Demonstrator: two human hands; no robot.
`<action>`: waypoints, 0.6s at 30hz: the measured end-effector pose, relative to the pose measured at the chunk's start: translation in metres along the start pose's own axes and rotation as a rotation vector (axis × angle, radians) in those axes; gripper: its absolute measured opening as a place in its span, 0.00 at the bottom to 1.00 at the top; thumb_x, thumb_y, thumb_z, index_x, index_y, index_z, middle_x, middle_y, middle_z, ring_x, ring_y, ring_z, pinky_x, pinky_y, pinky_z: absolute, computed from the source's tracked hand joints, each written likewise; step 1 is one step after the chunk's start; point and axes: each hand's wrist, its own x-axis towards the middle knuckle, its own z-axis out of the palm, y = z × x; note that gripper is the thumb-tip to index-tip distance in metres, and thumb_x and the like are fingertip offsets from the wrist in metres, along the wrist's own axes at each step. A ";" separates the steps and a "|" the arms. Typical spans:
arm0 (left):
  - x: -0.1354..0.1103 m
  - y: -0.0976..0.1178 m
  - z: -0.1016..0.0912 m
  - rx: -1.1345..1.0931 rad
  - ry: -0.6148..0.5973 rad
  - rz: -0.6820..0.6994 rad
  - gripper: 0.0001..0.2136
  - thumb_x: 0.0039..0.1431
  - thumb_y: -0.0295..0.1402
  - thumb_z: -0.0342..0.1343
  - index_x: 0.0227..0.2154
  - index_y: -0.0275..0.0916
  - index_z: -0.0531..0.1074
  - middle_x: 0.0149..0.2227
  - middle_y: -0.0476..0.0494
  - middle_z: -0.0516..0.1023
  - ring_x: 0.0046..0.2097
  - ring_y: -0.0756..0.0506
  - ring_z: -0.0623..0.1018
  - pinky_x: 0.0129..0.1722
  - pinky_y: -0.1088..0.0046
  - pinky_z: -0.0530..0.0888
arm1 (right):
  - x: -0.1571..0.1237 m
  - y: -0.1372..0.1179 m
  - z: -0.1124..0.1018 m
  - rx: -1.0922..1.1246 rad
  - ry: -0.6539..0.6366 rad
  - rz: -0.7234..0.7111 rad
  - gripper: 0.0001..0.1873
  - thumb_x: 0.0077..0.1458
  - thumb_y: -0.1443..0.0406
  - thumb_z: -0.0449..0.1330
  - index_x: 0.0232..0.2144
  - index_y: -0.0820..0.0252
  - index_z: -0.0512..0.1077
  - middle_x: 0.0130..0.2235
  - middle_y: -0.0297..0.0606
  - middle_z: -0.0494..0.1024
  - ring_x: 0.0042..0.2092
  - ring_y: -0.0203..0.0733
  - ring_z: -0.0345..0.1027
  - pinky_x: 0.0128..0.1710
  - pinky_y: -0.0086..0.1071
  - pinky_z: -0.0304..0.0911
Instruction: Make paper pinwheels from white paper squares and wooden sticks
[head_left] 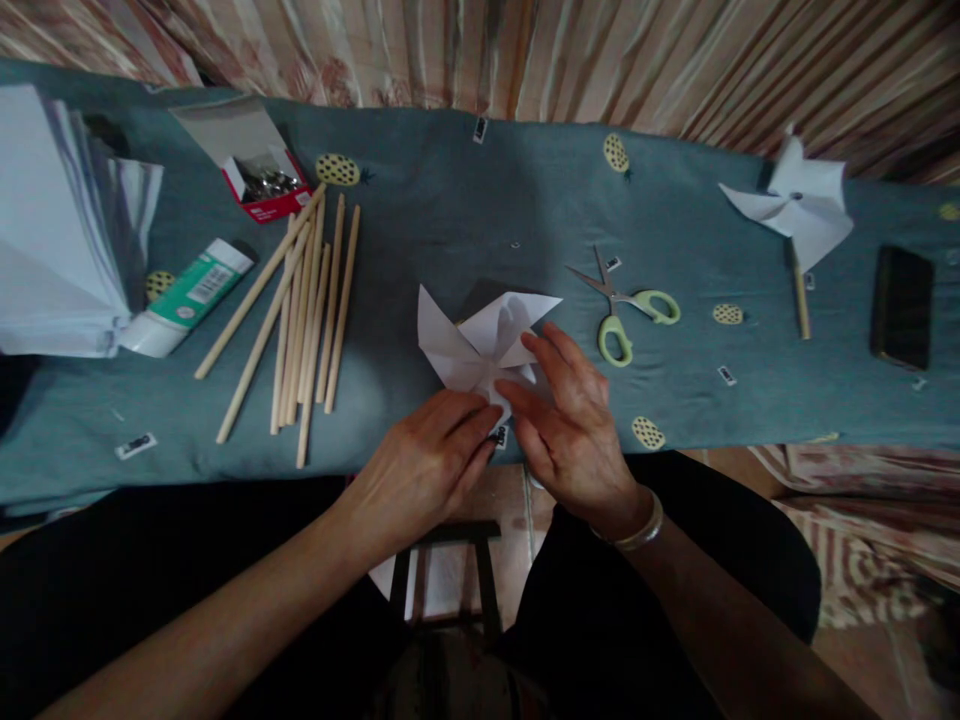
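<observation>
A white paper pinwheel (450, 355) with folded blades lies in front of me near the table's front edge. My left hand (431, 450) pinches its lower blade between thumb and fingers. My right hand (570, 425) has its fingers apart, touching the pinwheel's centre and right blade. What lies under the paper is hidden. Just right of it, a pair of scissors (619, 300) with light green handles lies with blades apart. To the left is a bunch of wooden sticks (300, 310), several side by side and some crossing.
At the left are a paper stack (56, 230), a green and white glue tube (187, 295) and an opened red box (274, 205) of small metal pieces. Toward the right lie another pinwheel (817, 195) on a stick and a dark phone (902, 307). A curtain (525, 55) hangs behind.
</observation>
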 end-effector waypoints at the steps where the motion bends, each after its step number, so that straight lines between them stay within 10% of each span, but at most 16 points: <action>1: 0.000 0.000 0.000 0.002 -0.001 0.002 0.11 0.63 0.25 0.54 0.47 0.29 0.73 0.42 0.37 0.78 0.44 0.43 0.79 0.43 0.65 0.81 | 0.000 0.001 0.000 -0.009 0.004 -0.012 0.18 0.61 0.70 0.53 0.51 0.51 0.70 0.67 0.38 0.59 0.70 0.57 0.47 0.63 0.54 0.54; 18: 0.001 0.001 -0.001 0.011 -0.002 0.006 0.11 0.63 0.25 0.54 0.46 0.28 0.73 0.42 0.36 0.78 0.43 0.43 0.79 0.43 0.64 0.81 | 0.000 0.001 0.001 -0.070 0.005 -0.035 0.15 0.61 0.70 0.52 0.49 0.55 0.69 0.65 0.43 0.60 0.69 0.57 0.48 0.61 0.52 0.56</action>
